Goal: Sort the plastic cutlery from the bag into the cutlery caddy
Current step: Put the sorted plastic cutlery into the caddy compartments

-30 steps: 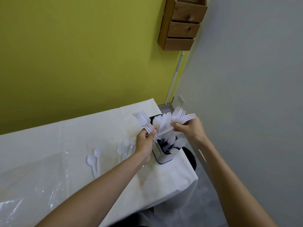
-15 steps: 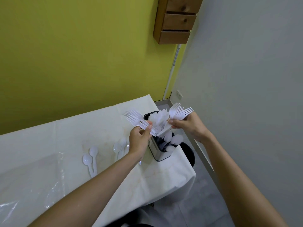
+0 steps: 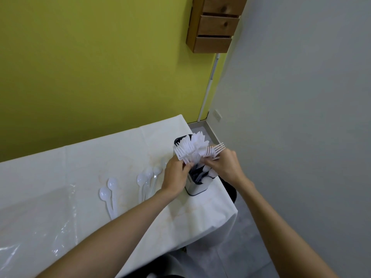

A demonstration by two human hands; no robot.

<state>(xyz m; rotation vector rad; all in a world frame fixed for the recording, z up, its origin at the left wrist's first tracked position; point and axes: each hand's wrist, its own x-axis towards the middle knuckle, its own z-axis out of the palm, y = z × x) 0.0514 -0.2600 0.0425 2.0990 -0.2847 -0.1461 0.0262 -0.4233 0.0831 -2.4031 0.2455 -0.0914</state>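
Lowered hands (image 3: 200, 171) perhaps hide caddy (image 3: 195, 188), spoons (image 3: 147, 178) beside.

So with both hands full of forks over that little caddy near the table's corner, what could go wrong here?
1. The caddy stands close to the table edge; a push from the left hand or right hand might tip it off.
2. Each grip holds a fanned bunch of forks; some may slip or snag on cutlery already standing inside.
3. The loose spoons on the cloth lie near the left forearm and could get swept aside.
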